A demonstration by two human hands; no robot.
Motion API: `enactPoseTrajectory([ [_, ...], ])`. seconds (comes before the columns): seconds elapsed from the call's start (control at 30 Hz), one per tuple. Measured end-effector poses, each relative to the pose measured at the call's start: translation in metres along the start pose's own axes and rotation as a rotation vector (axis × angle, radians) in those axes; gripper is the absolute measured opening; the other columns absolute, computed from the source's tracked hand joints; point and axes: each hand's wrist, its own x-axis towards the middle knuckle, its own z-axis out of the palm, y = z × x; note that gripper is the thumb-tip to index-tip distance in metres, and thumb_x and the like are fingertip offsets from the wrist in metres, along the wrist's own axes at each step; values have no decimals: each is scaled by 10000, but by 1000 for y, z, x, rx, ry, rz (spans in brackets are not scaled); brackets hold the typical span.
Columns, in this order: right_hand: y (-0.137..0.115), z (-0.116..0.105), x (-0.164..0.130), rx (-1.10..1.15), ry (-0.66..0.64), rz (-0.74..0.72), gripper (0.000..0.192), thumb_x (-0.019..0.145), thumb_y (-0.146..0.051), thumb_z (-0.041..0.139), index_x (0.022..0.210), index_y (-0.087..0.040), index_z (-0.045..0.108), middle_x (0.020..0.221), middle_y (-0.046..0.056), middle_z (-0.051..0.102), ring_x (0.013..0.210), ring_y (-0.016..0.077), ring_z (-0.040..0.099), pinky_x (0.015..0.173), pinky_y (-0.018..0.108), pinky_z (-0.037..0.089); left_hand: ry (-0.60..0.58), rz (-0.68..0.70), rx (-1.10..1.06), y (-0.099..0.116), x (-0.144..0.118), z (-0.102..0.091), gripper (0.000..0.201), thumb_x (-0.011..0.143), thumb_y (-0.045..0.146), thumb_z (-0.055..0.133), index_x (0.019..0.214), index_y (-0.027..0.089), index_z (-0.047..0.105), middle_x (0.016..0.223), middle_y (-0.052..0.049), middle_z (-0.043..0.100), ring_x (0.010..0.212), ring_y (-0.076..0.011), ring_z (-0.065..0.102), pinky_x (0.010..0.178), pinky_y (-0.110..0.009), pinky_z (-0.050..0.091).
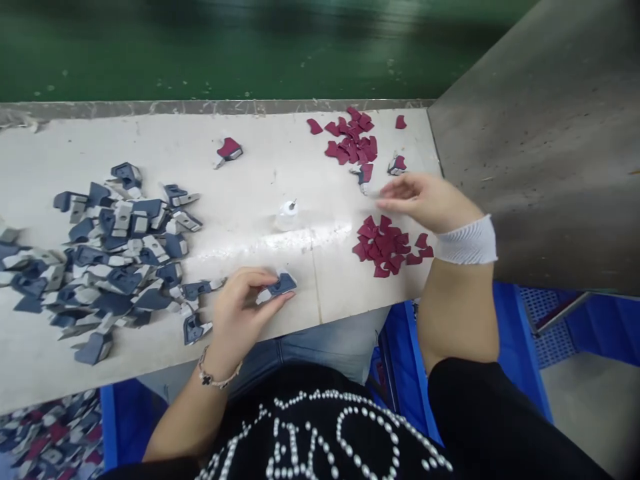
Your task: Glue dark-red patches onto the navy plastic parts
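Note:
My left hand point(243, 303) pinches a small navy-and-grey shaped piece point(278, 287) near the front edge of the white table point(280, 160). A big heap of the same navy-and-grey pieces point(107, 250) lies to its left. My right hand point(425, 200), blurred with fingers spread, hovers just above and behind a pile of maroon pieces point(387, 245); it holds nothing that I can see. A white wrap sits on that wrist. A second maroon pile point(353, 140) lies farther back. A small white squeeze bottle point(289, 215) stands mid-table.
One piece with maroon attached point(229, 151) lies alone at the back; two more point(397, 164) sit near the far pile. A grey panel point(540, 133) walls the right side. Blue bins point(505, 320) sit below the table; one at lower left holds mixed pieces point(47, 440).

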Motion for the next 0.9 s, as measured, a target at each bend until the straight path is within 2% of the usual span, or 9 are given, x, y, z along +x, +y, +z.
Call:
enactPoseTrajectory([
  [0.07, 20, 10, -14, -38, -20, 1, 398, 714, -405, 872, 1016, -185, 737, 997, 100, 709, 917, 300, 665, 876, 527, 568, -20, 1, -1, 0, 1, 0, 250, 806, 252, 880, 965, 221, 690, 913, -17, 723, 856, -158, 710, 718, -268, 625],
  [0.13, 32, 22, -24, -54, -12, -43, 405, 723, -362, 841, 1069, -187, 725, 1059, 100, 686, 920, 270, 661, 882, 480, 581, -44, 11, 3, 1, 2, 1, 247, 807, 256, 880, 961, 221, 689, 911, -15, 721, 861, -159, 712, 728, -274, 628],
  [0.3, 31, 39, -30, 40, -39, -65, 345, 779, -166, 732, 1123, -159, 710, 935, 47, 662, 777, 186, 626, 776, 364, 554, -49, 7, 28, -1, 2, 4, 244, 808, 256, 879, 953, 219, 686, 910, -16, 715, 854, -156, 709, 693, -260, 618],
  [0.43, 24, 33, -28, 110, -94, -20, 268, 810, -175, 742, 1075, -137, 724, 846, 22, 643, 724, 164, 606, 704, 329, 515, -50, 8, 38, -1, 1, 4, 251, 804, 234, 879, 959, 217, 682, 914, -17, 713, 852, -151, 708, 706, -257, 630],
  [0.63, 28, 23, -25, 121, -201, 25, 149, 846, -289, 720, 941, -180, 755, 823, 44, 712, 748, 199, 652, 680, 351, 535, -59, 28, 44, 4, 6, 4, 248, 820, 258, 867, 975, 213, 679, 910, -20, 712, 820, -152, 716, 664, -250, 640],
  [0.77, 34, 24, -25, 4, -181, -110, 226, 762, -282, 784, 966, -198, 739, 898, 65, 719, 805, 234, 667, 751, 405, 585, -49, 29, 54, 4, 7, 6, 240, 823, 264, 863, 970, 211, 682, 910, -26, 719, 828, -158, 719, 673, -259, 639],
  [0.83, 33, 26, -25, -51, -184, -180, 163, 764, -245, 760, 915, -206, 713, 900, 68, 719, 800, 235, 670, 764, 413, 589, -39, 31, 40, 2, 6, 7, 240, 818, 247, 865, 967, 210, 681, 912, -26, 720, 831, -155, 720, 688, -258, 638],
  [0.9, 30, 27, -27, -40, -236, -166, 35, 800, -218, 703, 818, -210, 674, 818, 51, 713, 740, 220, 668, 727, 398, 577, -33, 34, 32, 1, 5, 7, 246, 810, 230, 871, 965, 209, 680, 908, -21, 719, 826, -148, 717, 688, -249, 632],
])
